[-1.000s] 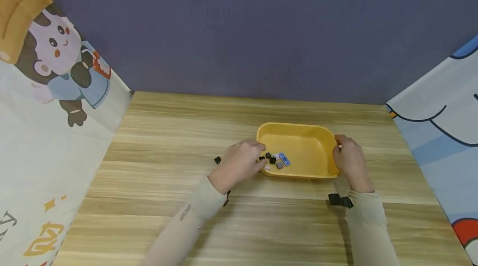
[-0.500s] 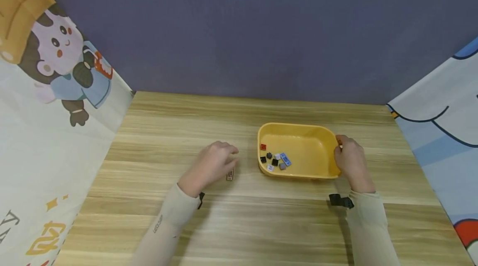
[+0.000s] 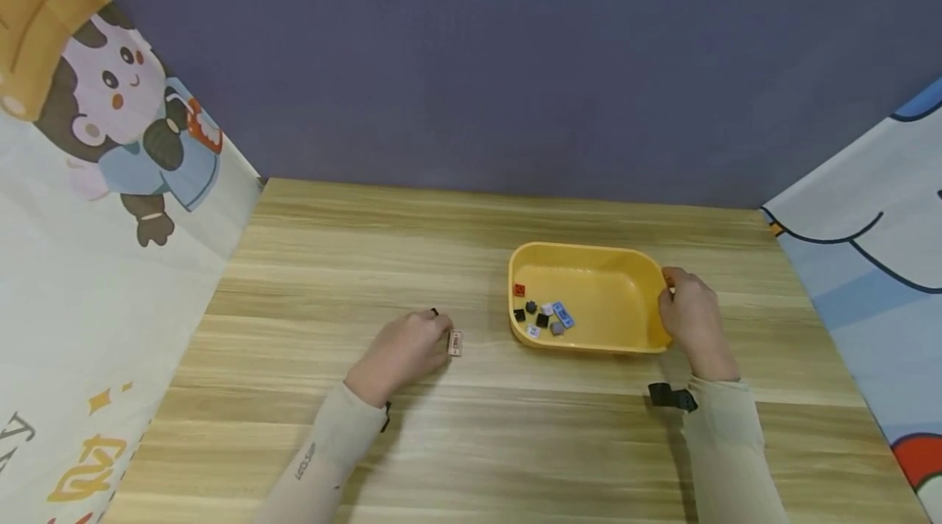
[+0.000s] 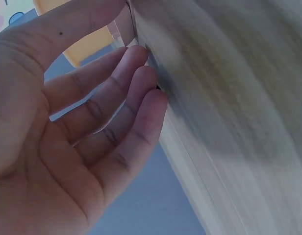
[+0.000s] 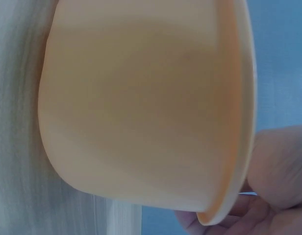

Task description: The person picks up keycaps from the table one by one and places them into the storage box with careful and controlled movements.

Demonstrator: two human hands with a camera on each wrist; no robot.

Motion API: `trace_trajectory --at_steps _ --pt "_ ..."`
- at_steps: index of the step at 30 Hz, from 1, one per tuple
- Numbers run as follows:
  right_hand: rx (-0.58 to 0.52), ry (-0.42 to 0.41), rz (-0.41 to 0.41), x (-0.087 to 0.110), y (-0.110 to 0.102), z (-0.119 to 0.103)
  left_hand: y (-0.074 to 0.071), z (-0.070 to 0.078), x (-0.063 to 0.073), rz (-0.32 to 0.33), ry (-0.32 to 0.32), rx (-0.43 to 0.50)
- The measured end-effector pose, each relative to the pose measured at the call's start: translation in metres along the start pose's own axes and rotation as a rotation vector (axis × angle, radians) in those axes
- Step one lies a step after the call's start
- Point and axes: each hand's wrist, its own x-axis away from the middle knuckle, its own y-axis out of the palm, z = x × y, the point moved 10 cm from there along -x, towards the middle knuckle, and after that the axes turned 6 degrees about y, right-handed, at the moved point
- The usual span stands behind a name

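Observation:
My left hand (image 3: 403,349) is low at the table, its fingertips at a small pale pink printed tile (image 3: 456,342). In the left wrist view the thumb and bent fingers (image 4: 136,112) stand apart, with a pinkish piece (image 4: 123,25) between thumb and forefinger; whether they pinch it or only touch it is unclear. A black brick (image 3: 434,311) shows just beyond that hand. With my right hand (image 3: 692,318) I grip the right end of a yellow plastic bin (image 3: 589,348) by its rim; the right wrist view shows its outer wall (image 5: 136,107).
Inside the bin's left end lie a red brick (image 3: 519,290), a blue printed tile (image 3: 562,315), a grey brick (image 3: 557,329) and several black and white bricks. The wooden table (image 3: 559,442) meets a dark blue back wall (image 3: 486,66), with printed panels at both sides.
My left hand has drawn back from inside the bin, moved left and lowered to the pink tile. Bricks it covered in the bin are now visible. The right hand and bin stay put.

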Motion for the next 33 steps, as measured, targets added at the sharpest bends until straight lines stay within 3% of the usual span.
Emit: trace_trajectory --at_steps 9,16,22,27,33 --pt "-0.002 -0.002 0.005 0.000 0.000 -0.001 0.002 -0.002 -0.002 -0.020 -0.015 0.031" --pt "-0.001 0.010 -0.006 0.000 0.001 0.000 0.004 -0.005 -0.003 0.000 -0.014 0.075" --pt "-0.001 0.016 -0.013 0.001 0.002 0.001 -0.007 -0.004 -0.009 0.037 -0.007 0.118" --pt "-0.003 0.005 -0.002 0.000 0.000 0.000 -0.029 0.003 -0.024 0.060 -0.005 0.127" --pt "-0.007 0.000 -0.003 0.001 0.001 -0.001 -0.045 0.025 -0.057 0.054 0.050 0.133"
